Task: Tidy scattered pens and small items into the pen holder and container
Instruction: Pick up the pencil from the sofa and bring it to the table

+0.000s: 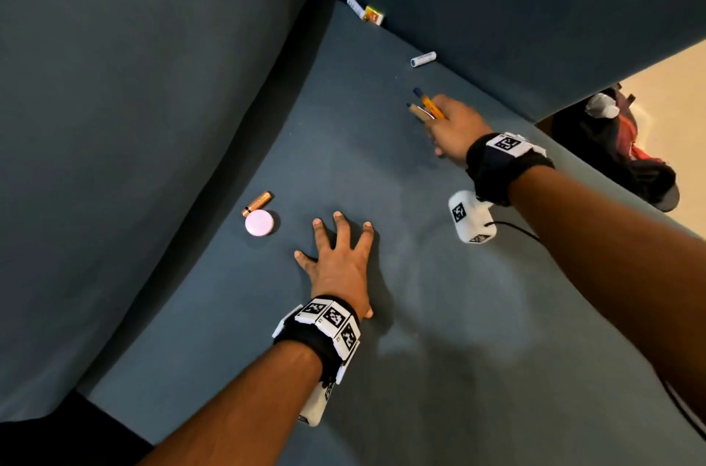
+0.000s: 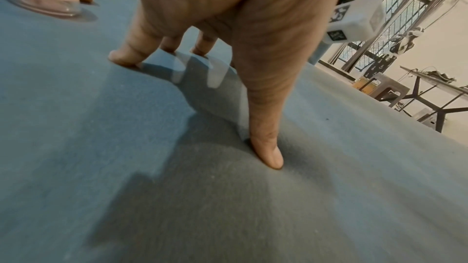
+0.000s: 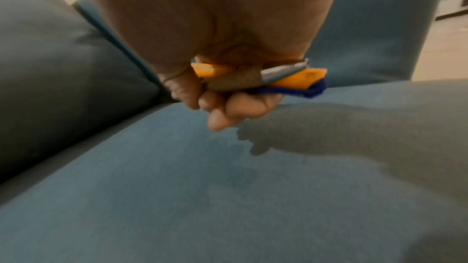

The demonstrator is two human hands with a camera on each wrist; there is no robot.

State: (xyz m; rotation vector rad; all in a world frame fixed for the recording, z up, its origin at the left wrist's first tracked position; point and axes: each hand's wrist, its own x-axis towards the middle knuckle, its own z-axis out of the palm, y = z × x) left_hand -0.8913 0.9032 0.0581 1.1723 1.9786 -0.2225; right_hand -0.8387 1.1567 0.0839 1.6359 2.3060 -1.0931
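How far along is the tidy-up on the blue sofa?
Nothing is visibly stowed: neither holder nor container is in view. The right hand grips a bundle of orange and blue pens. The left hand presses flat on the blue sofa seat. A copper battery, pink round case, white tube and orange box remain loose.

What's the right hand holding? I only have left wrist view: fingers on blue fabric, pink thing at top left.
Observer: The right hand grips a bundle of pens, orange barrels with blue caps.
Operator: Pen holder anywhere?
Observer: None in any view. Head view shows only the blue sofa seat.
Operator: What's left to collect?
Observer: A copper battery beside that pink round case, plus a white battery by the backrest.
Operator: Left hand free?
Observer: Yes, the left hand lies spread flat, holding nothing.
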